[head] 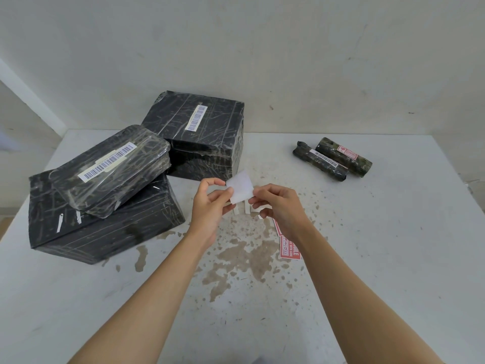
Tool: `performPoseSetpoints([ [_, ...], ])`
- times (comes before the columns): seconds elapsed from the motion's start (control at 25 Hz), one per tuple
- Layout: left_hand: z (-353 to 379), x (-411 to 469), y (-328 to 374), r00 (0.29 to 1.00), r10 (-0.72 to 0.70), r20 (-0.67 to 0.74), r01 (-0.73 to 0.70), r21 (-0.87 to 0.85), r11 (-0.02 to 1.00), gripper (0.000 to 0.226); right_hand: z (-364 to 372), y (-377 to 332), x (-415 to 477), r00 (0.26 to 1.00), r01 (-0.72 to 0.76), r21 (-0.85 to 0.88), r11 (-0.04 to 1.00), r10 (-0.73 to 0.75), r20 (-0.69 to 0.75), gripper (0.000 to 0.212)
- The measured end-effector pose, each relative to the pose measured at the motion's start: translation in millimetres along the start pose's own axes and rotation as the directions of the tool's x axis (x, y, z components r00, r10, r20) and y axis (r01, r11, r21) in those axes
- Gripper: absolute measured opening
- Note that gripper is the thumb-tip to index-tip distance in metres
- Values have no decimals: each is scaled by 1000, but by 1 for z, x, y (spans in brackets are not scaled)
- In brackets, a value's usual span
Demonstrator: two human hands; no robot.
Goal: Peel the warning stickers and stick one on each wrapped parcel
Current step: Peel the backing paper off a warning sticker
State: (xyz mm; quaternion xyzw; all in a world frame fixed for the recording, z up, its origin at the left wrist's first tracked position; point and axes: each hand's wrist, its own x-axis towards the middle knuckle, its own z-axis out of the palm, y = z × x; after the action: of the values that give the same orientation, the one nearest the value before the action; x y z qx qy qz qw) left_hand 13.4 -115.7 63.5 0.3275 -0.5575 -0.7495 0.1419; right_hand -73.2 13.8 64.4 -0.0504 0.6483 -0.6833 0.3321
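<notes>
Both hands hold one sticker (240,189) above the table's middle, its white back toward me. My left hand (210,203) pinches its left edge and my right hand (278,206) pinches its right edge. Red warning stickers (290,249) lie on the table under my right wrist. Three black wrapped parcels stand at the left: a large box (110,232), a flat parcel (110,169) lying on top of it, and a square box (202,135) behind. Two wrapped rolls lie at the right: the near roll (321,161) with a barcode, and the far roll (343,157) bearing a red sticker.
White backing strips (240,208) lie on the table under my hands. The white table (380,245) has brown stains in its middle and stands against a pale wall.
</notes>
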Motion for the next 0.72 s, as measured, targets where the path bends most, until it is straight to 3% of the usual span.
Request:
performPoseSetpoints([
  [0.16,3,-3,0,996,-93,16,94,-118,989,11,3,2,-2,999,24,49,999,-22,-41,8],
  [0.28,6,-7,-1,999,-41,13,41,-17,999,23,4,2,-4,996,71,41,997,-69,-55,3],
  [0.36,7,-7,0,1000,-2,-7,2,33,999,28,4,3,-4,988,134,4,991,-133,-84,16],
  [0.44,7,-7,1,1000,8,-24,-8,38,999,29,4,2,-5,973,208,-80,975,-215,-89,27],
  [0.72,11,-8,6,1000,24,19,-24,13,1000,31,6,-1,-3,947,290,-185,939,-309,-84,29],
])
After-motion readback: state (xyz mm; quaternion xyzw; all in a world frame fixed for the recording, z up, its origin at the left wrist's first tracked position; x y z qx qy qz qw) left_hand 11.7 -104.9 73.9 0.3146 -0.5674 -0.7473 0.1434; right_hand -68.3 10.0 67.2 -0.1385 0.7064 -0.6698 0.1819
